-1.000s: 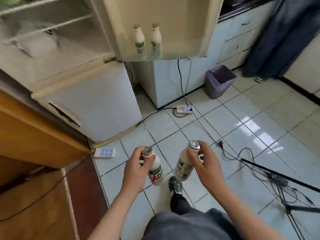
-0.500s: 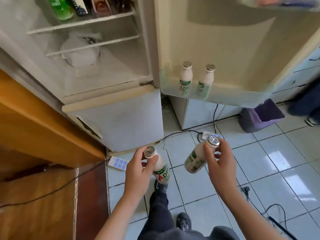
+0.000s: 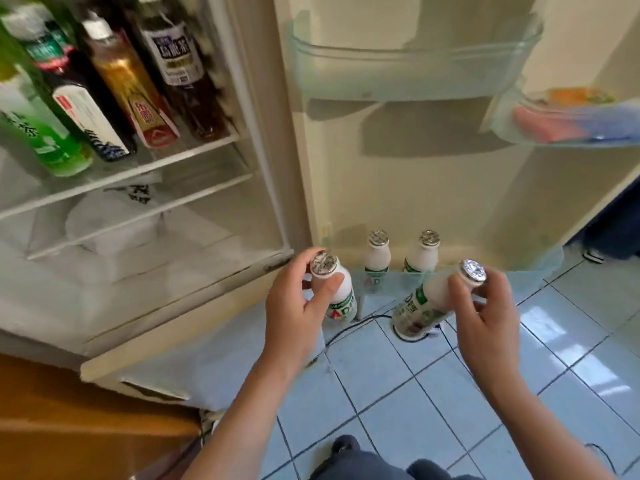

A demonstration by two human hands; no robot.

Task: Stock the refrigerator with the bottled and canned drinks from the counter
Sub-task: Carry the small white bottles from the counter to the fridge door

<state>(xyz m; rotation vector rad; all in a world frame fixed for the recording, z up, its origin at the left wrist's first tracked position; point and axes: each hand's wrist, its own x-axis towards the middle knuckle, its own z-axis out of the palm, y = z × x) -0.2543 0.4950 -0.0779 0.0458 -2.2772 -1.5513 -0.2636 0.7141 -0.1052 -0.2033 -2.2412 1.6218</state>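
Observation:
My left hand (image 3: 294, 306) grips a small white milk-drink bottle (image 3: 341, 294) with a foil cap, held upright just before the open refrigerator's lower corner. My right hand (image 3: 485, 313) holds a second white bottle (image 3: 420, 306) by its neck, tilted with its base toward the left. Two matching bottles (image 3: 377, 258) (image 3: 420, 256) stand side by side in the door's bottom rack (image 3: 485, 275), just beyond my hands. Several tall drink bottles (image 3: 114, 84) stand on the refrigerator's upper wire shelf (image 3: 138, 168).
A white bag (image 3: 114, 220) lies on the lower shelf. The door's clear middle rack (image 3: 408, 74) holds nothing visible; a side bin (image 3: 568, 119) holds coloured packets. A wooden counter (image 3: 69, 427) is at lower left. Cables run over the tiled floor (image 3: 450, 393).
I have stepped closer and looked up; the refrigerator fills the view. Both hands have carried their bottles up to the door's bottom rack.

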